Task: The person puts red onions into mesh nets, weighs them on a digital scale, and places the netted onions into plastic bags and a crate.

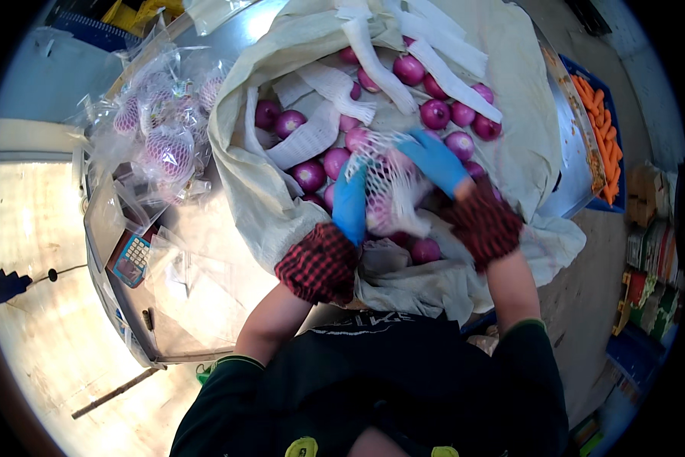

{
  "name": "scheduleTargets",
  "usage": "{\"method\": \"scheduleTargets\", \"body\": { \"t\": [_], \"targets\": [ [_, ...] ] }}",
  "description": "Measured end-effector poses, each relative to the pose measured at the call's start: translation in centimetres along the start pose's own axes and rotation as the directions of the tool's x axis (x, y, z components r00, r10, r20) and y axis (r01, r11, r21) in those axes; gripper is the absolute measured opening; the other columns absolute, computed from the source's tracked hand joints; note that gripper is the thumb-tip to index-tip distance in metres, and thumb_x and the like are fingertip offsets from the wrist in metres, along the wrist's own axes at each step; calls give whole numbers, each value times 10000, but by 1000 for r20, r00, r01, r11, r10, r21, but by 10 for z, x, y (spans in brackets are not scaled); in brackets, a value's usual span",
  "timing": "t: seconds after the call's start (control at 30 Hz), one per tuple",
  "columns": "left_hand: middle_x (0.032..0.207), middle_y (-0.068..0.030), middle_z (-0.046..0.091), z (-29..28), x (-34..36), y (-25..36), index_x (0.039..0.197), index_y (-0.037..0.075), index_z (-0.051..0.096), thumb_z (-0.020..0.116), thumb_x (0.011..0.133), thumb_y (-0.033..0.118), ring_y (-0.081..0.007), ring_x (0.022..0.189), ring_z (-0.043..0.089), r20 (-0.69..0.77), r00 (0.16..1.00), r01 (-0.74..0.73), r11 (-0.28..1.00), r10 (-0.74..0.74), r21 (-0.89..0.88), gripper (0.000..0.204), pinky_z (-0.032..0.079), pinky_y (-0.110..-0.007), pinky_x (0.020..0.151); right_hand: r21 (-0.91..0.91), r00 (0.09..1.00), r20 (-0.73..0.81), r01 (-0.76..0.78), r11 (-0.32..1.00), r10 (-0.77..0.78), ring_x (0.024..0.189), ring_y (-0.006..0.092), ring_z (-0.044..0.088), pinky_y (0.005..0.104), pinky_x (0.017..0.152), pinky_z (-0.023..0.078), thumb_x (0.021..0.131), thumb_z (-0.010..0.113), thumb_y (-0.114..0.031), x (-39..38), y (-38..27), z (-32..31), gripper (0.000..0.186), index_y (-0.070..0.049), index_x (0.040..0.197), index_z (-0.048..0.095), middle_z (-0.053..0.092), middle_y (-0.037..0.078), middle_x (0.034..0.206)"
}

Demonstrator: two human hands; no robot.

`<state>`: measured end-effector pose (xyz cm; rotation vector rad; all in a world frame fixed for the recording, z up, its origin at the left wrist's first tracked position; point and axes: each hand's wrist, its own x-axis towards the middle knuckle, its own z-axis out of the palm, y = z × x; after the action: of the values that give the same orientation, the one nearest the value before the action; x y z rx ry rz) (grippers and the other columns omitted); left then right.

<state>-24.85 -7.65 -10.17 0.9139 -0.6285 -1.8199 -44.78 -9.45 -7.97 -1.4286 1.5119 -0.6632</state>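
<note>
My left hand (350, 202), in a blue glove with a red-and-black checked cuff, grips the left side of a white foam net sleeve (397, 199). My right hand (437, 162), gloved the same way, has its fingers on the sleeve's upper right edge. Red onions show through the mesh; how many are inside cannot be made out. Both hands are over a large pale cloth sack (240, 164), spread wide, with loose red onions (309, 175) lying in it. Several flattened white net sleeves (377, 65) lie across the onions and on the cloth.
Clear bags (169, 152) of netted onions are piled on the left of the metal table (194, 293). Nearer stand a calculator (133, 259) and flat clear plastic bags (181, 270). A blue crate (620, 199) of carrots (603, 137) is beyond the table's right edge.
</note>
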Motion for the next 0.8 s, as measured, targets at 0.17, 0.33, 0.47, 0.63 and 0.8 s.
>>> {"method": "scheduleTargets", "body": {
  "t": [0.17, 0.33, 0.47, 0.63, 0.8],
  "targets": [
    [1171, -53, 564, 10, -70, 37, 1274, 15, 463, 457, 968, 234, -128, 1028, 551, 229, 881, 382, 908, -414, 173, 376, 460, -272, 897, 551, 922, 317, -369, 749, 222, 971, 176, 583, 281, 888, 429, 952, 433, -331, -107, -38, 19, 431, 14, 1173, 566, 622, 139, 1087],
    [1168, -47, 578, 12, -82, 41, 1266, 31, 477, 490, 956, 228, -143, 1023, 570, 303, 674, 721, 689, -674, -71, 368, 472, -285, 899, 287, 991, 87, -121, 950, 100, 863, 214, 609, 308, 759, 462, 904, 538, -268, -138, -45, 28, 326, -24, 1115, 586, 623, 114, 993],
    [1147, -83, 599, 44, -68, 41, 1260, 38, 484, 520, 938, 226, -183, 987, 607, 370, 566, 823, 531, -737, -201, 374, 503, -320, 865, -318, 935, -315, 56, 947, -161, 819, 328, 587, 365, 678, 481, 863, 564, -210, -125, -46, 5, 238, -70, 1056, 577, 570, 132, 934],
    [1137, -90, 602, 73, 15, -5, 1249, 25, 490, 464, 953, 215, -195, 993, 602, 474, 699, 476, 843, -535, 251, 353, 487, -326, 885, -570, 867, -444, -78, 818, -227, 882, 329, 600, 390, 711, 487, 880, 522, -231, -82, 12, -40, 279, -123, 1136, 546, 566, 137, 1039],
    [1117, -93, 615, 103, 54, -12, 1216, -4, 513, 444, 954, 204, -193, 991, 606, 317, 737, 537, 802, -596, 259, 341, 485, -317, 885, -674, 971, -236, -180, 716, 23, 938, 372, 591, 415, 761, 488, 861, 523, -312, -31, 57, -70, 409, -119, 1213, 444, 540, 180, 1115]
  ]
}}
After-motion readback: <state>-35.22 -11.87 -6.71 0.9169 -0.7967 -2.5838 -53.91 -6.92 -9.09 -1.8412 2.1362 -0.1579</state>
